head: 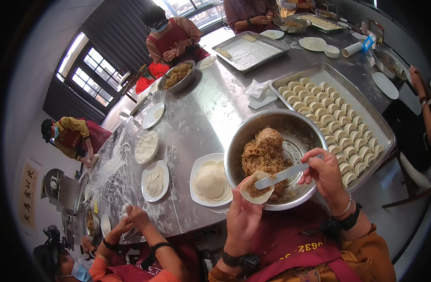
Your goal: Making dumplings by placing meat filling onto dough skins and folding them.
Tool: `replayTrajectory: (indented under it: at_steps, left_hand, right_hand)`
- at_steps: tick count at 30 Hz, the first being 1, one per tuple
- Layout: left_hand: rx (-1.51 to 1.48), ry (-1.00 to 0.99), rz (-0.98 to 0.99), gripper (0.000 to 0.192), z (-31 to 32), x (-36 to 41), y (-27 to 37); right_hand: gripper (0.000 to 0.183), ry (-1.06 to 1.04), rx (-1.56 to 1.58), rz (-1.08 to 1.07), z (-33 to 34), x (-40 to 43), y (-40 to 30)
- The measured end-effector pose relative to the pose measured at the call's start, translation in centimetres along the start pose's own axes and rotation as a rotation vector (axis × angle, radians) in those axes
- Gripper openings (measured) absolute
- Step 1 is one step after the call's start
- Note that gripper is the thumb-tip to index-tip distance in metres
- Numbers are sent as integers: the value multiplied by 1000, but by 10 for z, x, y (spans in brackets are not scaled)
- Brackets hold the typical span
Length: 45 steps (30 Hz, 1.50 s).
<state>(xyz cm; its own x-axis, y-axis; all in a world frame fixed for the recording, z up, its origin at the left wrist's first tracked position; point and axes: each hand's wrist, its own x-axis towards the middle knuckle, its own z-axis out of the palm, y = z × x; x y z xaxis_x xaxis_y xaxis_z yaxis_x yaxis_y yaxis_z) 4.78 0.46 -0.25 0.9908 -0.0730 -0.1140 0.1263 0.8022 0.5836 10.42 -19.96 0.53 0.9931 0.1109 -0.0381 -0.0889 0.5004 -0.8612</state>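
Note:
A round dough wrapper [260,201] with brown minced filling on it rests in my left hand [244,219], over the near rim of a steel bowl [233,139]. My right hand [324,171] grips a flat metal filling spatula [289,174], its blade tip touching the filling on the wrapper. Inside the bowl a mound of brown filling [263,151] sits toward the left. Left of the bowl a white plate [195,168] bears a stack of round wrappers [209,181]. On the right, a metal tray [381,118] holds rows of folded dumplings [337,121].
The steel table [187,130] is dusted with flour. A plate of smaller wrappers [154,179] and a flour bowl [146,147] stand left. A co-worker's hands [134,216] work close on my left; others stand across the table. White paper [259,93] lies beside the tray.

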Motion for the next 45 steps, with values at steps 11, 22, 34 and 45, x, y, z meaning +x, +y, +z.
replayTrajectory:
  at_steps: [11,22,34,45]
  left_hand:
    - [-18,6,-1,55,-1,3,2]
    - [-209,95,287,60,-45,-4,46]
    - [-178,163,255,53,-55,-14,43]
    - [-25,17,83,55,-16,-18,34]
  right_hand:
    - [13,33,12,-18,2,3,6]
    - [20,15,-309,-263,-16,-1,-8]
    - [14,-59,-690,-462,-5,7,-25]
    - [15,-91,-704,-160,-10,42,8]
